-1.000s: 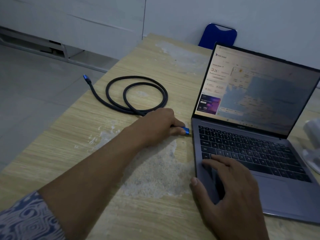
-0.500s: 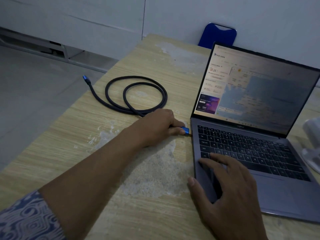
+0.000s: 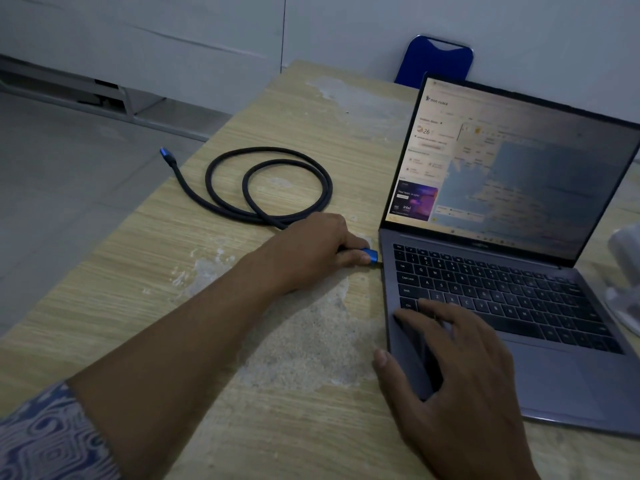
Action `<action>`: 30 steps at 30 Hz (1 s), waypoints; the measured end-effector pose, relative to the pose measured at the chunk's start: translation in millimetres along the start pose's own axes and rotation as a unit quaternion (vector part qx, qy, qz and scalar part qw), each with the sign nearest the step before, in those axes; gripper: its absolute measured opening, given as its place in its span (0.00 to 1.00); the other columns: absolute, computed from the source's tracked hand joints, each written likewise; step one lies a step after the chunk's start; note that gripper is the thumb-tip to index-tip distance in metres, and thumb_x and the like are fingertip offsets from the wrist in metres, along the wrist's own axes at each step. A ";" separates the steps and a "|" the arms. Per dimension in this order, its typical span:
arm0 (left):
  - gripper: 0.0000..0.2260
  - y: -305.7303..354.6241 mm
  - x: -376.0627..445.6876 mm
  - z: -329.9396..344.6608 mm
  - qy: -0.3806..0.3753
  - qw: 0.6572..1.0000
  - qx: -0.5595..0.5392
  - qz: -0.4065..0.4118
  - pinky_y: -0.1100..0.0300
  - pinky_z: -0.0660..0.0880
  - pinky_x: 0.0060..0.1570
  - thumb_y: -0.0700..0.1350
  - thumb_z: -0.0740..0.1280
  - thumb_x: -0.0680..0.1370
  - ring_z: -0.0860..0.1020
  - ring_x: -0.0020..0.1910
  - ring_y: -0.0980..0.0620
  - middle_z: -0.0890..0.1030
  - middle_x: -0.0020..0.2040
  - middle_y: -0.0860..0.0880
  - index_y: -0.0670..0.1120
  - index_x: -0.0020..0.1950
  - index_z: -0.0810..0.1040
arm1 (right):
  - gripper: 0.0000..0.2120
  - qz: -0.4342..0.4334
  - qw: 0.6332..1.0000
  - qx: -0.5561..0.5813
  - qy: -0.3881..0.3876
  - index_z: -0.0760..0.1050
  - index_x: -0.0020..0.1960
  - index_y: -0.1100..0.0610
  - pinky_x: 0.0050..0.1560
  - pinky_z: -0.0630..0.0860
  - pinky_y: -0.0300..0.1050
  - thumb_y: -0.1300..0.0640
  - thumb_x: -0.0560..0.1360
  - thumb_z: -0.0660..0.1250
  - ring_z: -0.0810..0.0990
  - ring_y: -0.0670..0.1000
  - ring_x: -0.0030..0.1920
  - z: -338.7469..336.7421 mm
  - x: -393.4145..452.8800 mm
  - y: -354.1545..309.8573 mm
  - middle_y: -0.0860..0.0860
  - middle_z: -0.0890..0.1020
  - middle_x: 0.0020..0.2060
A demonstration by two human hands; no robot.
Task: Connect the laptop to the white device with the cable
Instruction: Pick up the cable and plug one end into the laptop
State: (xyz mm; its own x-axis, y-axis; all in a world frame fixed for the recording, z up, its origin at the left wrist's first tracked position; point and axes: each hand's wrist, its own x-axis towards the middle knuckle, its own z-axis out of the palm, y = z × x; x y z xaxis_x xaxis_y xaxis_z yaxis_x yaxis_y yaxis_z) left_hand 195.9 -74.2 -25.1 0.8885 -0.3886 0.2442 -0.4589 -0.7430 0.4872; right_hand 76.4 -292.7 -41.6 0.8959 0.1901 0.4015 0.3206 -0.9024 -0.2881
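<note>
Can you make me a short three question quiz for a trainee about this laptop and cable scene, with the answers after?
1. True or false: the left hand holds the blue plug at the left edge of the laptop.
2. Where does the right hand rest?
A. on the coiled cable
B. on the laptop's front left corner
C. on the white device
3. Fill in: the cable's free end sticks out past the ____ edge of the table.

Key
1. True; whether the plug is fully seated cannot be told.
2. B
3. left
</note>
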 end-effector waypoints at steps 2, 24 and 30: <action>0.14 0.7 0.6 -0.7 -0.004 1.000 0.008 0.002 0.51 0.75 0.41 0.55 0.64 0.81 0.75 0.40 0.53 0.77 0.41 0.46 0.52 0.60 0.84 | 0.27 0.001 1.000 -0.017 -0.019 0.77 0.65 0.43 0.65 0.66 0.57 0.32 0.70 0.62 0.70 0.54 0.68 -0.4 -0.4 -0.6 0.45 0.75 0.64; 0.15 2.2 1.0 4.1 -0.016 1.000 0.007 0.001 0.62 0.66 0.35 0.56 0.63 0.81 0.72 0.38 0.56 0.70 0.40 0.52 0.54 0.62 0.83 | 0.30 0.023 0.995 -0.059 -0.071 0.72 0.70 0.39 0.69 0.62 0.57 0.29 0.72 0.55 0.64 0.52 0.74 -1.1 -1.6 -5.0 0.44 0.71 0.72; 0.13 0.2 -0.7 5.1 -0.001 1.000 0.016 0.013 0.57 0.72 0.41 0.56 0.65 0.80 0.73 0.42 0.56 0.73 0.42 0.53 0.53 0.59 0.84 | 0.31 0.024 0.994 -0.071 -0.077 0.70 0.71 0.38 0.70 0.62 0.58 0.28 0.72 0.53 0.63 0.52 0.74 -1.6 -2.0 -6.9 0.44 0.69 0.73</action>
State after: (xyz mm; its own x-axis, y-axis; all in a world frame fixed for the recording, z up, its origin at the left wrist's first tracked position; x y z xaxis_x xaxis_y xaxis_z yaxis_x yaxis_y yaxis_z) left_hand 195.2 -76.8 -29.4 0.8759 -0.4096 0.2548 -0.4824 -0.7498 0.4528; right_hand 71.9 -287.6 -39.0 0.9493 0.1924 0.2487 0.2393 -0.9551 -0.1746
